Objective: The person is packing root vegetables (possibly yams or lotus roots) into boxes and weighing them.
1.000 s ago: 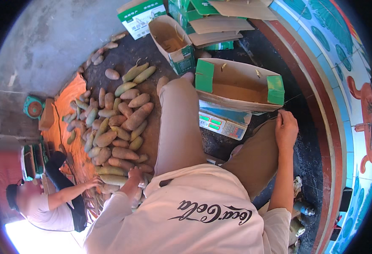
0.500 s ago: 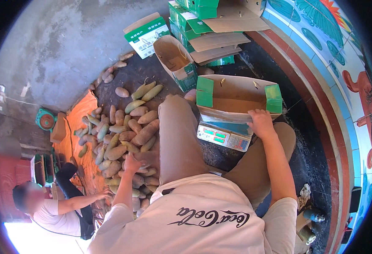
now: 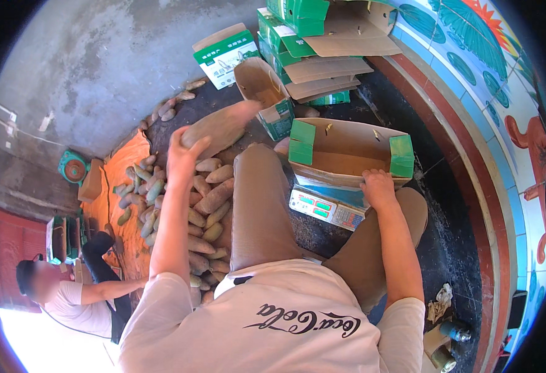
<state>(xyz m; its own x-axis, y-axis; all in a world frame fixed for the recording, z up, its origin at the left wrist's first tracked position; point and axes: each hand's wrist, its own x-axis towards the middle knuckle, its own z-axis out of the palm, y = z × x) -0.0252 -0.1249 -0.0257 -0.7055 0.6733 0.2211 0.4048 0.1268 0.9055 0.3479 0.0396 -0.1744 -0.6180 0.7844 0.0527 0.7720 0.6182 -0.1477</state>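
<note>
Raised over the pile, my left hand [image 3: 183,152] is closed around the near end of a large, long radish [image 3: 223,129], brownish and slightly blurred. It points toward the upper right. Below it lies a heap of green and brown radishes [image 3: 216,198], left of my left leg. My right hand [image 3: 379,188] rests with its fingers over the near wall of an open cardboard box [image 3: 329,173] with green end flaps, close to its right end. The box stands on a digital scale [image 3: 326,208] between my knees, with lit green displays. Its visible inside is bare brown cardboard.
Another open box [image 3: 279,118] stands beyond my left knee, with stacked green boxes [image 3: 298,46] behind it. At the left, a co-worker [image 3: 83,298] sits beside the pile and an orange sheet [image 3: 120,171]. A raised brick-red ledge [image 3: 472,199] curves along the right wall.
My left hand has lifted from the pile, rising up and forward with a large radish in it. My right hand stays at the box wall, shifted slightly left.
</note>
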